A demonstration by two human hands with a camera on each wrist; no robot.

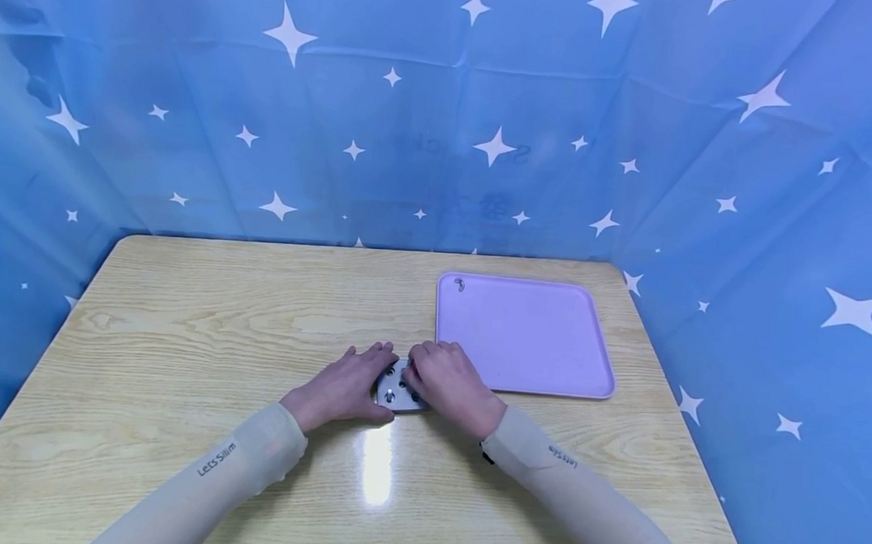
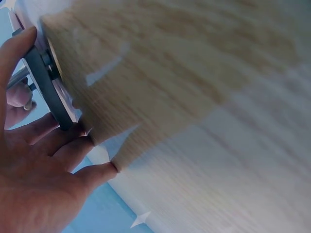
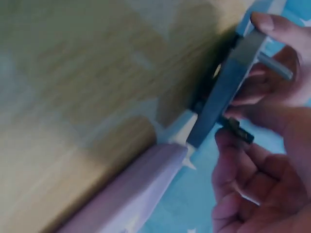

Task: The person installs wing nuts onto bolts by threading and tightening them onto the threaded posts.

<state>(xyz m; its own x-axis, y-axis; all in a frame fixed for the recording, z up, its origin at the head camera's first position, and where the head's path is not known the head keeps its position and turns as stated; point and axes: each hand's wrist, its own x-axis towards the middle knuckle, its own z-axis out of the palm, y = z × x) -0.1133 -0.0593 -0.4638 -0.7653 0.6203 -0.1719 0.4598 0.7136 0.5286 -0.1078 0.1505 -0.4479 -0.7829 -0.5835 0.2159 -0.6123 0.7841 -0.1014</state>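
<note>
A grey metal block (image 1: 403, 400) with several dark holes lies at the middle of the table, between both hands. My left hand (image 1: 346, 386) grips it from the left, thumb at the near edge and fingers at the far edge. A bare metal pin (image 3: 275, 65) sticks out of the block's face in the right wrist view. At the block's right side, my right hand (image 1: 455, 382) pinches a small dark metal piece (image 3: 238, 130) between thumb and index finger, right at the block's face. The right hand hides this piece in the head view.
A purple tray (image 1: 524, 337) lies to the right, its near left corner close to the right hand. One small curved metal part (image 1: 460, 284) rests in its far left corner. Blue star-patterned cloth (image 1: 382, 164) hangs behind and beside the wooden table (image 1: 207, 319).
</note>
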